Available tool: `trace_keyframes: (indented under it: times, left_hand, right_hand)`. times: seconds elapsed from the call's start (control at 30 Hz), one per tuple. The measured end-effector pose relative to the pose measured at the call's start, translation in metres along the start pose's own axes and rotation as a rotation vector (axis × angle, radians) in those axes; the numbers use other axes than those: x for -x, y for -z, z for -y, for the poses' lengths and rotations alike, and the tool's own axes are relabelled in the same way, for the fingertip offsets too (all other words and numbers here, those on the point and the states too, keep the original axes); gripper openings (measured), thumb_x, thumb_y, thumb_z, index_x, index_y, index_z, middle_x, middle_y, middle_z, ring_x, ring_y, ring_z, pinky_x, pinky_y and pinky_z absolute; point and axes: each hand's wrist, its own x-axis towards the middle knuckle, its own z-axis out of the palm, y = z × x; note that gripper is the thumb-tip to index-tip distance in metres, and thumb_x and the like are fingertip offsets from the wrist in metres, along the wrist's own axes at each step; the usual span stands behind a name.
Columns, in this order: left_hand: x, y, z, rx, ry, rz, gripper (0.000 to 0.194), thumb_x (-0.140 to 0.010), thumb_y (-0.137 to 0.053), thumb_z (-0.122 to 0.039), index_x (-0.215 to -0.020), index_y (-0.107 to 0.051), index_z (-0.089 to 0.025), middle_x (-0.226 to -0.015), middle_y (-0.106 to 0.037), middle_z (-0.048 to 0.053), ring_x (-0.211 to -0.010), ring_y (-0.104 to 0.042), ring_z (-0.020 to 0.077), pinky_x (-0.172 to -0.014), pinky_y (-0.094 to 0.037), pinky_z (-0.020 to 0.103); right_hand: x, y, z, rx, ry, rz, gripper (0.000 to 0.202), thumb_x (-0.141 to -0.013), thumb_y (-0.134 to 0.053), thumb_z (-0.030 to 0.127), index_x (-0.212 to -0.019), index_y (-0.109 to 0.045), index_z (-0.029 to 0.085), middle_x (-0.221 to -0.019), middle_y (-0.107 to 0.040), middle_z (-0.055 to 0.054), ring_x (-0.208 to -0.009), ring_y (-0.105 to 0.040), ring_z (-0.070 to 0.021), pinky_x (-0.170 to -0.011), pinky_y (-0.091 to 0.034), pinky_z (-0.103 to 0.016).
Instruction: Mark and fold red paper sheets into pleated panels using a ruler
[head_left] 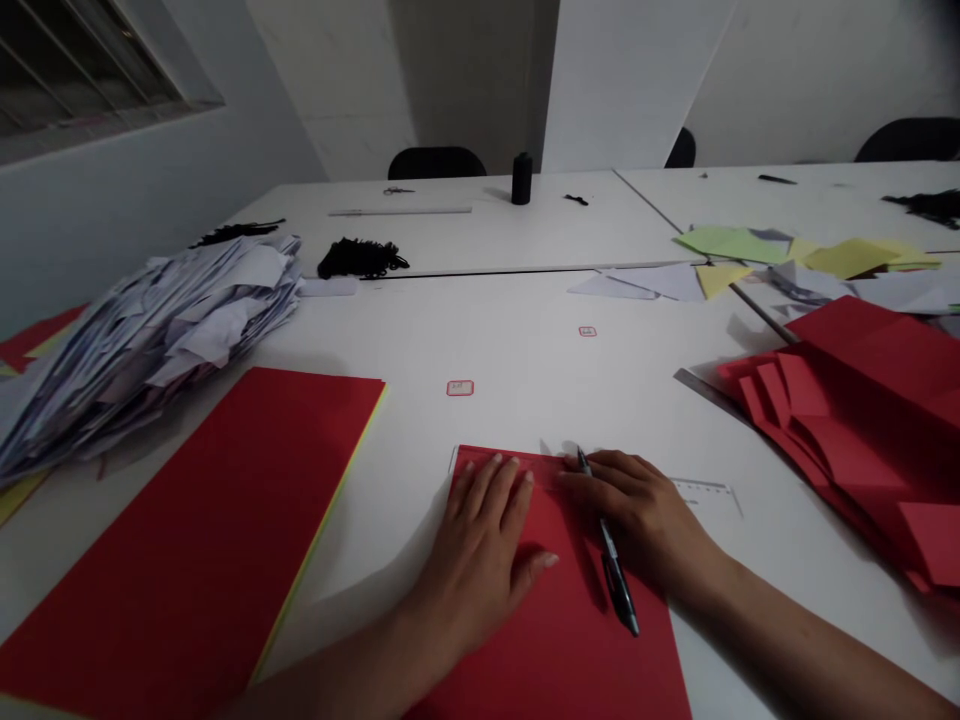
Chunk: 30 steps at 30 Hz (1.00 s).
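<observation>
My left hand (480, 555) lies flat on a sheet of red paper (592, 660), its fingers stretched out near the far edge and the thumb pointing right. Across that far edge runs a clear plastic ruler (705, 492), partly under my hands, with its right end on the white table. My right hand (637, 505) rests at the paper's right far corner with its fingers closed around a dark pen (616, 580). The pen slants, one end up by the fingertips and the other toward me. My right fingertips are partly hidden.
A red and yellow paper stack (195, 540) lies left, below a heap of white scraps (195, 310). Folded red paper (862, 420) covers a metal ruler (720, 395) at right. Black yarn (361, 258), a black spool (522, 180) and scissors (397, 190) sit farther back.
</observation>
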Motion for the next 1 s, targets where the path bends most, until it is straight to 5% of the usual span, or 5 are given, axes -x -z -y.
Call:
trace_keyframes:
  times: [1.0]
  left_hand:
    - [-0.0021,0.0006,0.0022,-0.072,-0.048,-0.016,0.056,-0.089,-0.046,-0.046,-0.135,-0.037,-0.015,-0.144,-0.035,0.015,-0.134,-0.029,0.0319,-0.103,-0.035,0.055]
  right_hand:
    - [0.0010,-0.0031,-0.0049,-0.008,-0.019,-0.024,0.044,-0.080,-0.046,0.001,-0.117,-0.056,0.021,-0.103,-0.067,-0.006,-0.099,-0.056,-0.0213,-0.080,-0.048,-0.038]
